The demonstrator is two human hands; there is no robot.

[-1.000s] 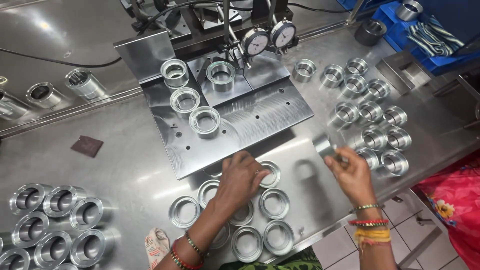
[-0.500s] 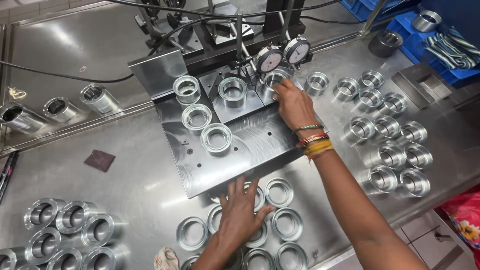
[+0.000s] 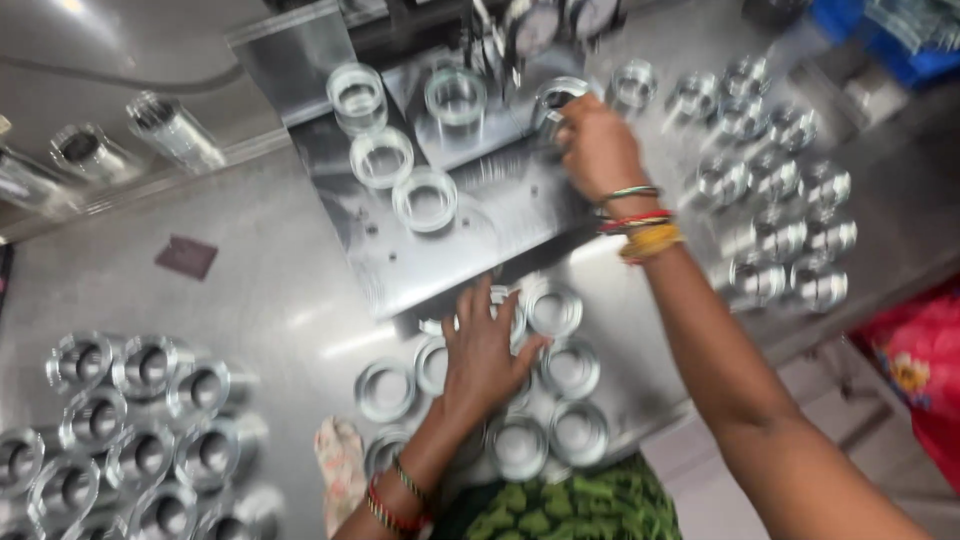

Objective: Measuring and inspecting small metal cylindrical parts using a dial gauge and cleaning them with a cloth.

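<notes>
Reaching far forward, the right hand (image 3: pixel 597 145) closed its fingers around a short metal ring (image 3: pixel 556 97) at the back of the steel gauge plate (image 3: pixel 440 240), just below the two dial gauges (image 3: pixel 560 20); the grip pinched that ring from above. Coloured bangles (image 3: pixel 640 222) circled the wrist. The left hand (image 3: pixel 485 355) lay flat with fingers spread, its grip loose and open, resting on a cluster of flat metal rings (image 3: pixel 560 370) on the surface (image 3: pixel 260 290) near the front edge. Four more rings (image 3: pixel 400 150) stood on the gauge plate to the left of the held one. Rows of thicker metal bushes (image 3: pixel 780 210) sat to the right of the plate, well apart from the flat rings, and another group of cylindrical sleeves (image 3: pixel 120 420) lay at the lower left. A small dark square pad (image 3: pixel 186 257) rested alone left of the plate. Motion blur softened most edges.
</notes>
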